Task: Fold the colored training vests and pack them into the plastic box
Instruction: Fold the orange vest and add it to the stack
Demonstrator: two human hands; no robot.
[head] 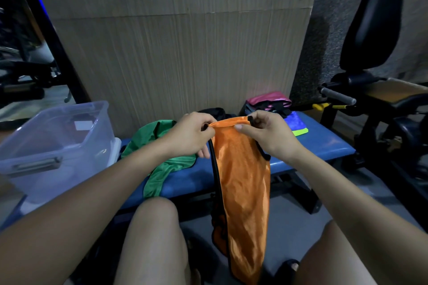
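Hands pinching orange vest (243, 183) by its top edge, left hand (192, 136), right hand (266, 134), vest hanging before blue bench (324, 146), green vest (162, 164) lying on it, plastic box (55, 146) at left

I hold the orange vest (243, 187) by its top edge, my left hand (188, 137) and right hand (266, 135) pinching it; it hangs long, black-trimmed, in front of the bench (324, 146). The green vest (162, 162) lies crumpled on the bench's left part. The clear box (58, 146) stands open at the bench's left end, seemingly holding something dark.
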